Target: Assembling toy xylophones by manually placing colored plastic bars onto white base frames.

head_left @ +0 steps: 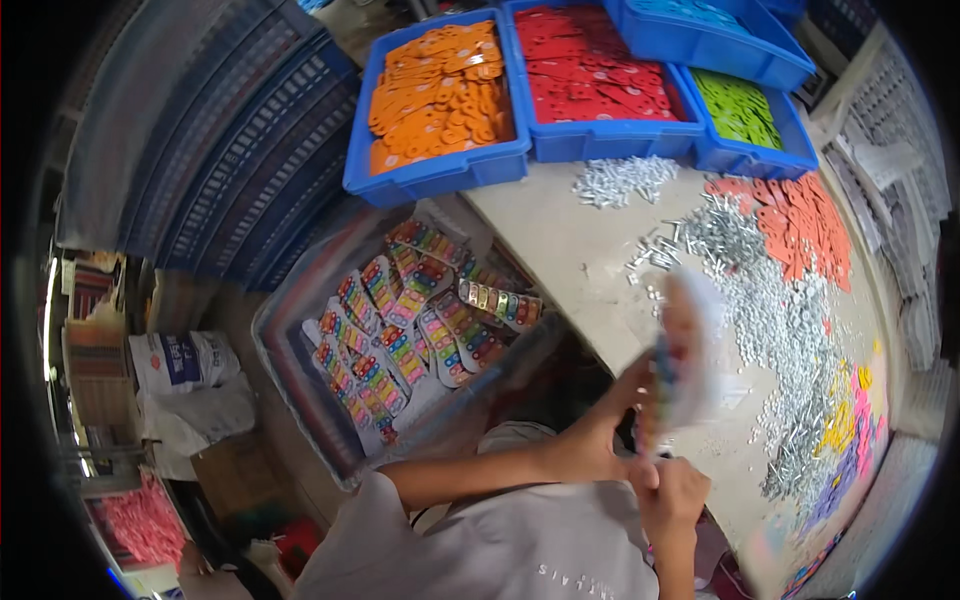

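My left hand (600,435) and my right hand (672,490) meet near the table edge, both gripping a blurred white card with coloured pieces on it (685,345). The card stands upright above my hands and is smeared by motion. Just right of my hands, a wide spread of small silver metal parts (790,340) covers the beige table (560,230).
A grey bin (300,390) to my left holds several finished multicoloured cards (420,320). Blue trays at the back hold orange pieces (440,95), red pieces (595,65) and green pieces (738,108). Loose orange pieces (805,220) and yellow, pink and purple pieces (850,420) lie on the table.
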The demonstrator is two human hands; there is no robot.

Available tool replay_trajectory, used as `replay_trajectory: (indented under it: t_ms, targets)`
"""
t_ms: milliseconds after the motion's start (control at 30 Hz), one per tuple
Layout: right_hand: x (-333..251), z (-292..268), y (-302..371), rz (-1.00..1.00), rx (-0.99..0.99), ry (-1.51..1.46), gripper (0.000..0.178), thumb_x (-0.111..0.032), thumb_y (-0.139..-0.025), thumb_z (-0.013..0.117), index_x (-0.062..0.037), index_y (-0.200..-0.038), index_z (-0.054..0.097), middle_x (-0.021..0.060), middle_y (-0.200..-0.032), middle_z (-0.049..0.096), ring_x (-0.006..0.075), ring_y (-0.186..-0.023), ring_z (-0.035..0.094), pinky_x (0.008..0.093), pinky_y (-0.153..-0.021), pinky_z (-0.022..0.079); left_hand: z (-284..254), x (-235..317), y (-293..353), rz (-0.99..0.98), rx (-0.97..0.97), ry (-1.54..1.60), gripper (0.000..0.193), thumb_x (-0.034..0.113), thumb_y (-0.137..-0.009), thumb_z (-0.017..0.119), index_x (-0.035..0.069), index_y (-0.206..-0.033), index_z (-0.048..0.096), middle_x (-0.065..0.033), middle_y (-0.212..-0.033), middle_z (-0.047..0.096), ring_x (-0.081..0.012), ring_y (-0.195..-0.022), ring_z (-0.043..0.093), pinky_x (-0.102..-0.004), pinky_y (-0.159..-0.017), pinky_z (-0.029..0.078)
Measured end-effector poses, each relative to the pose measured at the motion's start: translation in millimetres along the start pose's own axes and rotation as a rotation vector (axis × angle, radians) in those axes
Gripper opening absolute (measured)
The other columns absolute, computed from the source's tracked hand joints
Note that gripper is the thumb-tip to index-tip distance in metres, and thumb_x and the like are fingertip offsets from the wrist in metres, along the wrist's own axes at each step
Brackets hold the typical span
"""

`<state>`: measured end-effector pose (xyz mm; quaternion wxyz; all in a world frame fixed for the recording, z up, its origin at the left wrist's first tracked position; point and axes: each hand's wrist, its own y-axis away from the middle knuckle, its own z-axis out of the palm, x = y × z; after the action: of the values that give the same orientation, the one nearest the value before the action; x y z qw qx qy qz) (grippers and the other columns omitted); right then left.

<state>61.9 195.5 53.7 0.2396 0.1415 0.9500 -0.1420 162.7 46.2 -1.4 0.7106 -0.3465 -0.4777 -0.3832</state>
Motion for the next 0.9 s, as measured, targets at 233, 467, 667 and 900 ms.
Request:
replay_trajectory:
  t_ms: [233, 467, 667, 900]
  targets:
    - [-23.5, 25.0, -31.4, -0.256, -0.171, -0.242, 0.028, -0.002, -0.077, 0.077, -0.0013, -0.103, 0.066, 0.0083, -0.065, 0.050, 0.0265, -0.057, 0.053, 0.0398, -0.053, 0.041, -91.6, -7.9, 59.5, -0.274, 0.798, 0.572, 0.052, 0.012, -0.094, 0.060, -0.003, -0.142, 0.045, -0.0209, -0.128, 0.064, -0.0282, -0.107, 0.068, -0.0397, -0.089, 0.058]
    - [18.1, 34.1, -18.6, 0.086, 0.020, -0.104, 0.014, 0.001, -0.083, 0.073, -0.0021, -0.095, 0.066, 0.0097, -0.067, 0.056, 0.0277, -0.058, 0.055, 0.0391, -0.053, 0.042, -289.2, -112.5, 223.8, -0.570, 1.095, 0.283, 0.039, 0.008, -0.086, 0.072, 0.000, -0.123, 0.062, -0.0130, -0.100, 0.072, -0.0255, -0.084, 0.073, -0.0380, -0.075, 0.061]
    - [21.7, 37.1, -14.7, 0.144, 0.023, -0.159, 0.009, 0.003, -0.086, 0.070, 0.0008, -0.094, 0.066, 0.0141, -0.072, 0.061, 0.0252, -0.057, 0.057, 0.0337, -0.055, 0.046, -398.1, -229.4, 347.9, -0.797, 1.263, 0.132, 0.055, 0.024, -0.084, 0.078, -0.003, -0.127, 0.057, -0.0186, -0.121, 0.068, -0.0326, -0.106, 0.068, -0.0435, -0.089, 0.056]
    - [24.9, 36.9, -2.8, 0.202, 0.097, -0.146, 0.007, 0.002, -0.087, 0.070, -0.0006, -0.092, 0.066, 0.0131, -0.072, 0.061, 0.0261, -0.058, 0.058, 0.0349, -0.055, 0.046, -390.8, -228.8, 291.1, -0.526, 1.350, -1.408, 0.041, 0.024, -0.088, 0.074, -0.003, -0.116, 0.062, -0.0191, -0.107, 0.066, -0.0341, -0.093, 0.064, -0.0452, -0.084, 0.050]
